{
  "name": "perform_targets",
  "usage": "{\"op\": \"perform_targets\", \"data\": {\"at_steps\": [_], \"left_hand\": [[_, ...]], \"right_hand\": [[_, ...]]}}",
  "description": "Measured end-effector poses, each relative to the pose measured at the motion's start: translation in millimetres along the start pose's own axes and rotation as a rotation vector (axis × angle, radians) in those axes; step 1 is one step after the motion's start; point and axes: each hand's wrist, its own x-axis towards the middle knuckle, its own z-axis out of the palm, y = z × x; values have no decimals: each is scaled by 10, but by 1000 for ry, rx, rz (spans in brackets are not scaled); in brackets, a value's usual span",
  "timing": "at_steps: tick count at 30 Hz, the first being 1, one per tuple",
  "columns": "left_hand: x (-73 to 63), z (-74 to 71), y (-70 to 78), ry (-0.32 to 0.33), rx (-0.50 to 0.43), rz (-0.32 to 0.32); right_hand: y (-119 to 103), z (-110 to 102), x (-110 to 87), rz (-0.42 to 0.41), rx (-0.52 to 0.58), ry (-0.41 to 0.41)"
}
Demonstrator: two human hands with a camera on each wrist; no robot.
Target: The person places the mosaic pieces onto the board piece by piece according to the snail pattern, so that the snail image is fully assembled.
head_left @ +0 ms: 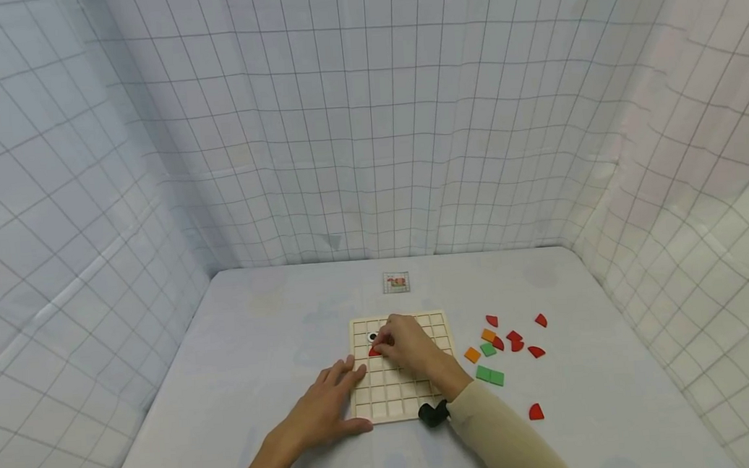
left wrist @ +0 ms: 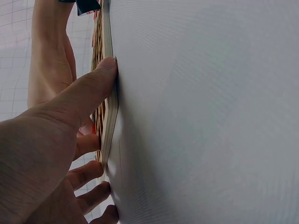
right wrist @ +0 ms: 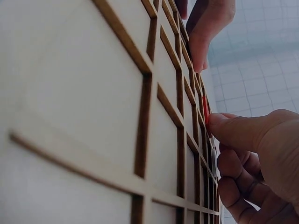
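A pale wooden grid board (head_left: 379, 400) lies on the table. My left hand (head_left: 326, 405) rests along its left edge, fingers spread, the thumb at the near corner in the left wrist view. Over the board's upper left cells, my right hand (head_left: 408, 344) pinches a red quarter-round tile (head_left: 373, 352) with thumb and forefinger. In the right wrist view the red tile (right wrist: 204, 109) appears as a sliver within a grid cell at the thumb tip. Just above it sits a white tile with a black dot (head_left: 372, 336), partly hidden by the fingers.
Right of the board lie several loose red quarter-round tiles (head_left: 536, 352), orange square tiles (head_left: 472, 355) and green square tiles (head_left: 483, 373). One red tile (head_left: 535, 412) is nearer the front. A small picture card (head_left: 396, 282) lies behind the board. Grid-patterned curtains (head_left: 340, 120) enclose the table.
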Motion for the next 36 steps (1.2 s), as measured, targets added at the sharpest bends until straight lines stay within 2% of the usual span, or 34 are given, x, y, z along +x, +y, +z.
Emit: {"op": "perform_targets", "data": {"at_steps": [6, 9, 13, 19, 26, 36], "left_hand": [[-5, 11, -9, -4, -6, -5], [-6, 3, 2, -2, -15, -4], [-8, -8, 17, 0, -17, -3], [-5, -10, 23, 5, -7, -10], [1, -8, 24, 2, -9, -15], [5, 12, -5, 3, -8, -25]], "right_hand": [[-16, -34, -46, 19, 35, -16], [0, -63, -75, -1, 36, -7], [53, -119, -136, -12, 23, 10], [180, -237, -242, 15, 16, 45], [358, -437, -367, 69, -5, 86], [700, -752, -578, 211, -1, 135]]}}
